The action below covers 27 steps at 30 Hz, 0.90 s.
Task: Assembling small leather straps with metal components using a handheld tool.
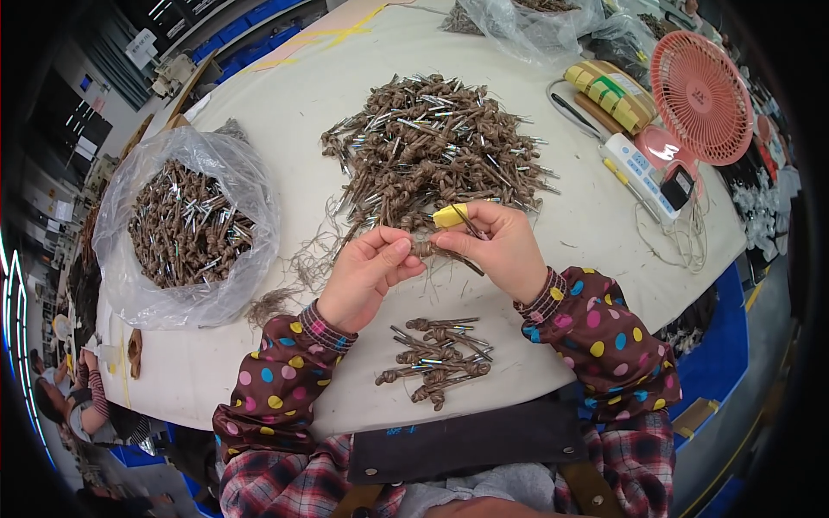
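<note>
Where hands [373,273] [501,249] pinch, cord [423,249] seems knotted.

The broad table [596,246] is pale. Beyond it are blue bins [233,31] and a dark curtain [117,59]. Light strips [22,337] shine at far left; grey floor [768,337] lies at right.

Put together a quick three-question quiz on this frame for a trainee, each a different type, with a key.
1. True or false: the left hand and the right hand both hold the knotted cord.
2. The plastic bag is where, relative to the large pile? A) left B) right C) underneath
3. Fill in: a yellow wrap shows at the fingers of the ____ hand.

Key: 1. True; 2. A; 3. right
</note>
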Each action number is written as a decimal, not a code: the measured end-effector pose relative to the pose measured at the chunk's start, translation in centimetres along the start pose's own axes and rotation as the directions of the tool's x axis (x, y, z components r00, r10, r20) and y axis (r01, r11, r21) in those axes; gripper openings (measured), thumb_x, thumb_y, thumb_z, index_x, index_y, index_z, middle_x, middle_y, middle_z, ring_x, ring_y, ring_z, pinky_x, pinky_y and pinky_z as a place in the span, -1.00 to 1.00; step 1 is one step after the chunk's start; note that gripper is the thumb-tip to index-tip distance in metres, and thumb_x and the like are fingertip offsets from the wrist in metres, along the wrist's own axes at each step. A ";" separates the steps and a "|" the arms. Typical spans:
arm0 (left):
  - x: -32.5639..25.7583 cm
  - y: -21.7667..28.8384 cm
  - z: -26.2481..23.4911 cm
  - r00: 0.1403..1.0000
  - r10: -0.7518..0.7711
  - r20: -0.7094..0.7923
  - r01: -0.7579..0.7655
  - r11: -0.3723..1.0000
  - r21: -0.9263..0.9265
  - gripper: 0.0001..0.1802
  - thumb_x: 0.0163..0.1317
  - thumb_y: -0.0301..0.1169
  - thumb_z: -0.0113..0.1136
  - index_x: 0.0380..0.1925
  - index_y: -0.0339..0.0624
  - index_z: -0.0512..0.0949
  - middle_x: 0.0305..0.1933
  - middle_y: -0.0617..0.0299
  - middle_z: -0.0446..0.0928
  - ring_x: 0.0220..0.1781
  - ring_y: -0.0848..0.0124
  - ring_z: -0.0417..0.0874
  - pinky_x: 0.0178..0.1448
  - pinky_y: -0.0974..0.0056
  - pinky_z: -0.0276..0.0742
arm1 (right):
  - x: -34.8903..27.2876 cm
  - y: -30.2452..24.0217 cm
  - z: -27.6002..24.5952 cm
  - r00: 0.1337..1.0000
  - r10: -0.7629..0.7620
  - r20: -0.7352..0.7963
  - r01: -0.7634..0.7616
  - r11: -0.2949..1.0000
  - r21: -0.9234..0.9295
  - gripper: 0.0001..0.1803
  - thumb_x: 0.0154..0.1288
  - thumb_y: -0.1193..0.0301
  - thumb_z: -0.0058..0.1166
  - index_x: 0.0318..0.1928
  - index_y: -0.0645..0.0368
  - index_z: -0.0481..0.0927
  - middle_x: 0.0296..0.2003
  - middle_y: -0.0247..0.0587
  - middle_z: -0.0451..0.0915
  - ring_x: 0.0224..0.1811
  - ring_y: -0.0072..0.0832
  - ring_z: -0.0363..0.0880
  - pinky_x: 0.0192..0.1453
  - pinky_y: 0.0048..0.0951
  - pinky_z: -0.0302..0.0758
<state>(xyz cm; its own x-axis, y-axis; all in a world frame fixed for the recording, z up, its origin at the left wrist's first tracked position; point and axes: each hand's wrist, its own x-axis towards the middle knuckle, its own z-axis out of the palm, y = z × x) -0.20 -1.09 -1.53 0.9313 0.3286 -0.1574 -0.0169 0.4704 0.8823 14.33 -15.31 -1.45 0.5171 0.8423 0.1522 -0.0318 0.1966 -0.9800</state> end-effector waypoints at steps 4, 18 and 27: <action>0.1 0.0 0.2 0.999 0.028 -0.039 -0.027 0.999 0.030 -0.91 0.32 -0.44 0.02 -0.24 -0.21 0.45 -0.30 0.31 0.50 -0.26 0.55 0.55 -0.01 0.34 0.58 | 0.2 0.1 -0.5 1.000 0.013 -0.016 -0.015 0.995 -0.100 -0.76 0.15 0.55 0.20 -0.15 0.32 0.54 -0.32 -0.31 0.63 -0.26 -0.68 0.55 -0.19 -0.64 0.48; 0.0 0.5 0.1 0.986 0.147 -0.077 -0.121 0.954 0.274 -0.89 0.28 -0.44 0.09 -0.24 -0.23 0.46 -0.27 0.29 0.51 -0.25 0.49 0.59 -0.02 0.36 0.54 | 0.3 -1.1 -0.5 0.981 0.046 0.187 -0.003 0.975 -0.223 -0.52 0.16 0.42 0.22 0.07 0.24 0.38 -0.28 -0.31 0.62 -0.33 -0.65 0.52 -0.24 -0.60 0.45; -0.2 3.3 0.6 0.764 0.613 0.203 -0.407 0.213 0.888 -0.84 0.19 -0.50 0.11 -0.22 -0.14 0.57 -0.17 0.16 0.52 -0.11 0.25 0.53 0.02 0.21 0.41 | 0.5 0.5 -1.1 0.990 0.076 0.116 -0.035 0.947 -0.320 -0.54 0.13 0.39 0.23 0.01 0.28 0.39 -0.38 -0.28 0.63 -0.48 -0.70 0.42 -0.39 -0.62 0.37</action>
<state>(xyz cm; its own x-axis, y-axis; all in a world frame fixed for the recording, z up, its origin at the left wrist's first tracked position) -0.23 -0.16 1.68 0.7748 0.3728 0.5106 -0.0595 -0.7611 0.6459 15.55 -15.36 -2.03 0.4100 0.9075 0.0912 0.2259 -0.0042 -0.9741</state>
